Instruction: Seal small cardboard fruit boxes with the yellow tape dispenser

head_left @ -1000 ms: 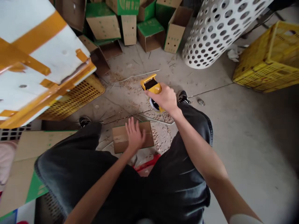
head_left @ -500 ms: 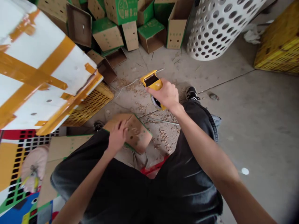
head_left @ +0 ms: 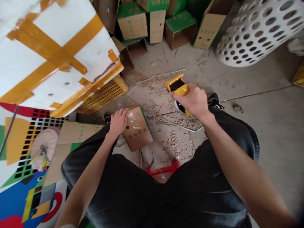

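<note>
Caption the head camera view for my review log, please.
Right hand grips a yellow tape dispenser; left hand presses a small cardboard box on a littered concrete floor.

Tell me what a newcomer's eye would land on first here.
The yellow plastic tape dispenser gripped in the right hand stands out near the centre. At upper left looms a large white panel crossed with orange tape, and at upper right a white perforated plastic cylinder curves into view. Green-topped cardboard boxes crowd the top edge.
</note>
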### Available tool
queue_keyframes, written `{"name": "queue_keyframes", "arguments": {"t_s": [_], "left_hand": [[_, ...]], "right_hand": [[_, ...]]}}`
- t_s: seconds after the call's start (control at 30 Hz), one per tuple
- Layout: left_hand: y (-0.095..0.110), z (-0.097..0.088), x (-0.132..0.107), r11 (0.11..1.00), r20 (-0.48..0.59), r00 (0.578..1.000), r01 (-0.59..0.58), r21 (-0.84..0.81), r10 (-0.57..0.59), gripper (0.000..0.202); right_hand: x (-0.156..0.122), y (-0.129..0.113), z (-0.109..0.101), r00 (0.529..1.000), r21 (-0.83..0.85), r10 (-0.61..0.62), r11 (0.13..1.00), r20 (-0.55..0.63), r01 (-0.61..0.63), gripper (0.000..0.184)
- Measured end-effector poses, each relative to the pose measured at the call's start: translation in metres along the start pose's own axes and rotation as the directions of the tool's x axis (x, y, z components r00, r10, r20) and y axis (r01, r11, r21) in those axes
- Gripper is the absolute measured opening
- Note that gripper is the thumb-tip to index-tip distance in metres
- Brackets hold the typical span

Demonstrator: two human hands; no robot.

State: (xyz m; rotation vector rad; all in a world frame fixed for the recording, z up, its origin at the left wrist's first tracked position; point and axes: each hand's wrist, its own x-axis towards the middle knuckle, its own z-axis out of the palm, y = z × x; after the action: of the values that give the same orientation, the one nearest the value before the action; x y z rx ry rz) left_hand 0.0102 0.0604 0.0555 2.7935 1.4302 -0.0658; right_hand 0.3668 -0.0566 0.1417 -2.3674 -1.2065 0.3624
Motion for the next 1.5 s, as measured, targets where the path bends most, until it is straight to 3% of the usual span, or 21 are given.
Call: {"name": "queue_keyframes", "arguments": {"t_s": [0.33,0.53,0.63,0.7,0.87,0.97,1.13,1.3,1.5], "left_hand": [[0.013,0.006,0.011,0.993,-0.057,0.994,0.090,-0.075,-0.094,0.046],[0.017,0.001,0.005,0.996,0.017,0.998,0.053,0.075,-0.055,0.097],[0.018,-0.001,0.004,0.995,0.054,0.998,0.027,0.098,-0.032,0.108],[0.018,0.001,0.004,0.996,0.043,0.998,0.032,0.080,-0.036,0.103],[0.014,0.011,0.008,0.994,-0.044,0.993,0.105,-0.035,-0.107,0.061],[0.003,0.013,0.013,0.991,-0.040,0.994,0.099,-0.095,-0.103,0.046],[-0.004,0.010,0.013,0.995,-0.014,0.997,0.070,-0.065,-0.071,0.051],[0.013,0.008,0.002,0.993,-0.038,0.994,0.101,0.065,-0.098,0.102],[0.025,0.008,-0.004,0.987,-0.024,0.998,0.060,0.152,-0.057,0.087]], "right_hand": [[-0.001,-0.015,0.007,0.998,-0.057,-0.028,0.998,0.056,0.031,0.065],[-0.003,-0.009,0.007,0.997,-0.063,-0.044,0.997,0.066,0.048,0.067],[-0.003,-0.005,0.006,0.997,-0.070,-0.054,0.996,0.055,0.058,0.066],[-0.004,-0.004,0.005,0.997,-0.072,-0.053,0.996,0.054,0.057,0.067],[-0.004,-0.003,0.003,0.997,-0.075,-0.045,0.996,0.062,0.050,0.067],[-0.005,-0.005,0.002,0.997,-0.075,-0.048,0.996,0.057,0.052,0.066],[-0.006,-0.006,0.000,0.999,-0.062,-0.033,0.997,0.036,0.036,0.062],[-0.007,-0.005,0.000,0.998,-0.057,-0.037,0.998,0.042,0.039,0.061],[-0.006,-0.002,0.001,0.998,-0.046,-0.042,0.998,0.054,0.044,0.063]]}}
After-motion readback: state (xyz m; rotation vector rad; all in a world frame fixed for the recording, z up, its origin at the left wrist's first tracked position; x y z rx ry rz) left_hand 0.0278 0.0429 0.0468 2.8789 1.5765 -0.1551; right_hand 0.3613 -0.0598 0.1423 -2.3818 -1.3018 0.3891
